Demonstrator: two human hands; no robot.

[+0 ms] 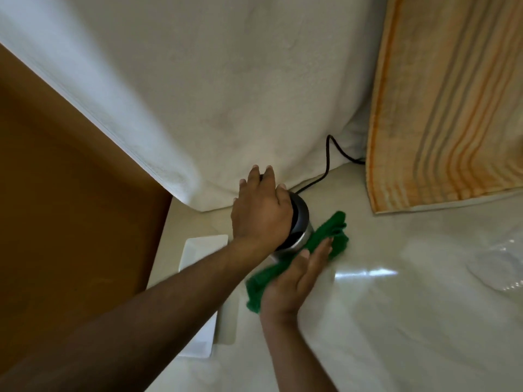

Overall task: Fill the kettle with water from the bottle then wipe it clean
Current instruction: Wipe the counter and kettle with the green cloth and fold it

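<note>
Left hand (261, 213) grips kettle (301, 222) top — right hand (297, 278) flat, presses green cloth (334, 230).

The kettle (301, 222) is a round steel-bodied one with a dark top, standing upright on the pale worktop (396, 321) close to the white wall, its black cord (328, 162) trailing off behind it. A crumpled green cloth (328, 236) is pressed against its right side. The clear bottle (501, 267) at the right edge is blurred
</note>
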